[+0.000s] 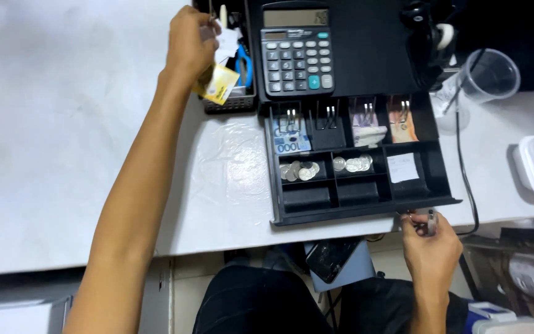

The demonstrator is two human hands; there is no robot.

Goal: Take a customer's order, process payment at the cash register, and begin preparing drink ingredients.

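The left hand (188, 46) pinches a yellow card (219, 85) over the black basket (233, 105); the right hand (429, 244) grips a key (431, 221) at the open drawer (366, 210) front. A jolt there could, I judge, scatter the coins (301, 170) or loosen the card.

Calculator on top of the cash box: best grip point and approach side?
Grip the calculator across its two long side edges, coming from above. It lies flat, keys up, with bare black top to its right; the mesh organizer crowds its left edge, so probably keep that finger slim.
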